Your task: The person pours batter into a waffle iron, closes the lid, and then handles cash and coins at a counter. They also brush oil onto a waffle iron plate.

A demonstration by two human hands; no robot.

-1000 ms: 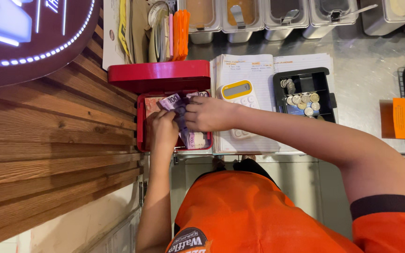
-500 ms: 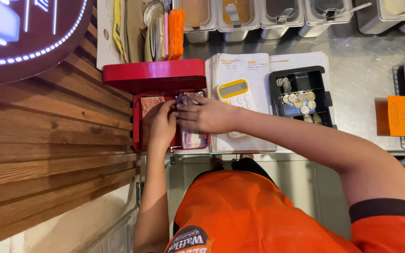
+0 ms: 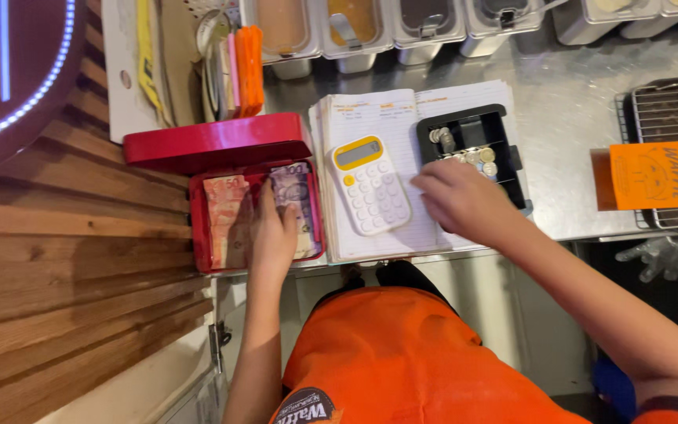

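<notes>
Orange paper sleeve (image 3: 661,174) on the rack (far right); round glowing sign (image 3: 9,71) upper left.

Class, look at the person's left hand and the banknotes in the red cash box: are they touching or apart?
Touching. The head view shows the left hand lying flat on the banknotes inside the open red cash box, its fingers covering part of them with no gap showing.

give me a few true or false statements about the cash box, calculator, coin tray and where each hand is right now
1. The left hand rests on banknotes inside the red cash box. True.
2. The cash box lid is shut. False: it stands open behind the box.
3. The calculator lies on an open notebook. True.
4. The right hand is pressing the calculator keys. False: it is beside the black coin tray, off the calculator.
5. The coin tray is empty. False: coins lie in it.
</notes>
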